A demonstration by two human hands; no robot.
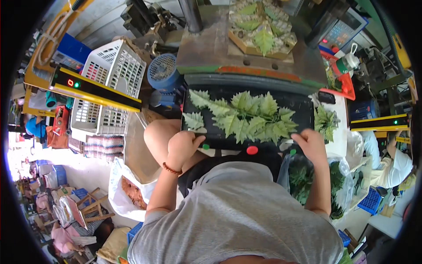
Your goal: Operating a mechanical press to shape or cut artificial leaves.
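Observation:
Green serrated artificial leaves [250,116] on a branching stem lie across the black press bed [206,137] in front of me. One smaller leaf [193,120] lies apart at the bed's left. My left hand [182,146] is at the bed's front left corner, thumb stretched toward a green button [205,146]. At the front right corner is my right hand [313,146], its thumb pointing inward above another green button [293,152]. Whether either thumb touches a button is unclear. The other fingers of both hands are hidden. A red button [252,150] sits between them.
Above the bed hangs a press plate [198,57] with a leaf-covered mould [263,37]. Yellow-black sensor bars [96,90] flank it. A white basket [107,83] and blue motor [165,72] stand left. More leaves [325,122] lie right, above a leaf-filled plastic bag [345,176].

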